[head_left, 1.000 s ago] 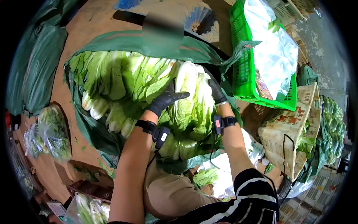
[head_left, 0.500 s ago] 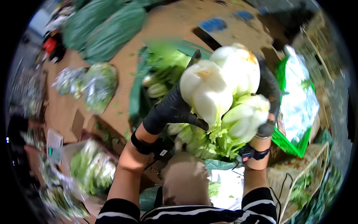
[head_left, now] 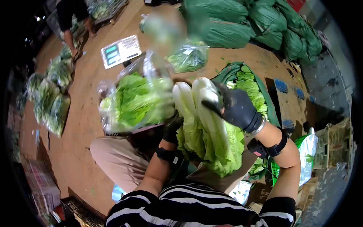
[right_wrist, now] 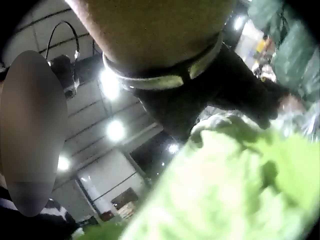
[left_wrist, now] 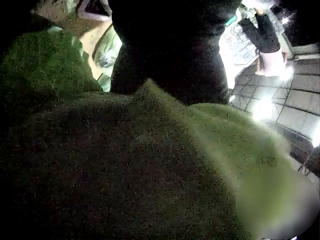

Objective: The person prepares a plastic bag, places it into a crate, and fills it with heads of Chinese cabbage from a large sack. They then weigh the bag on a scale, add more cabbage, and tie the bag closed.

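Cabbages [head_left: 208, 130] held up over the person's legs [head_left: 117, 160], right hand [head_left: 240, 109] gripping the white ends, thumb across! Left hand [head_left: 172, 130] alongside, fingers hidden, can't tell their hold. Nearby, a clear bag [head_left: 152, 67] of greens [head_left: 136, 98]; beyond, a scale [head_left: 121, 52].

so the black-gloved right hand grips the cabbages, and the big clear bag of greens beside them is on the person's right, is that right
Not quite: the big clear bag of greens is on the person's left, as the head view shows. The black-gloved right hand does grip the cabbages.
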`<state>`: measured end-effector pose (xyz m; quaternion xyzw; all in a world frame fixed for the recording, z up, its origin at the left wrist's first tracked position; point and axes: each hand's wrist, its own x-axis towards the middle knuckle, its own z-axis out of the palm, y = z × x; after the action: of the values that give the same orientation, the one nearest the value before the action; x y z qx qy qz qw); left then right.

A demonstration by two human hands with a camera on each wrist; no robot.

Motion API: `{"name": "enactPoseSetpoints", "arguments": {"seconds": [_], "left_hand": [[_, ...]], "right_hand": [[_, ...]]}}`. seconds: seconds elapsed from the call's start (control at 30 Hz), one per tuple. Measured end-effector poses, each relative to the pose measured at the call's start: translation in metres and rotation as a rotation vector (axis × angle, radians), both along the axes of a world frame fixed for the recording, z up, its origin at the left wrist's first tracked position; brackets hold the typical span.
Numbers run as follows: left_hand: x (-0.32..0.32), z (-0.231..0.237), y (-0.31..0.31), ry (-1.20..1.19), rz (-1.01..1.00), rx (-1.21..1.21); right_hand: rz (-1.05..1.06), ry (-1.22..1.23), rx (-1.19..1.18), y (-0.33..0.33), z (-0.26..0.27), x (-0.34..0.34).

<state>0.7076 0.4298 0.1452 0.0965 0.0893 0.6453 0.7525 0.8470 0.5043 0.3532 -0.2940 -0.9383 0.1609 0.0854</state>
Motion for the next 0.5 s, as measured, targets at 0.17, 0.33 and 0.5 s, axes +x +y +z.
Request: {"name": "enactPoseSetpoints", "arguments": {"seconds": [0.17,0.33,0.5], "left_hand": [[-0.042,-0.002,-0.047,0.011,0.048,0.02],[-0.086,-0.041,-0.056,0.044,0.128,0.031],[-0.106,-0.007,-0.073,0.239,0.233,0.14]], "right_hand": [[0.118,-0.092,-0.109,-0.033,0.008,-0.053],[0.144,0.343,-0.367,-0.041,0.021,-0.098],[0.254,0.113,0.061,-0.056,-0.007,-0.153]]}}
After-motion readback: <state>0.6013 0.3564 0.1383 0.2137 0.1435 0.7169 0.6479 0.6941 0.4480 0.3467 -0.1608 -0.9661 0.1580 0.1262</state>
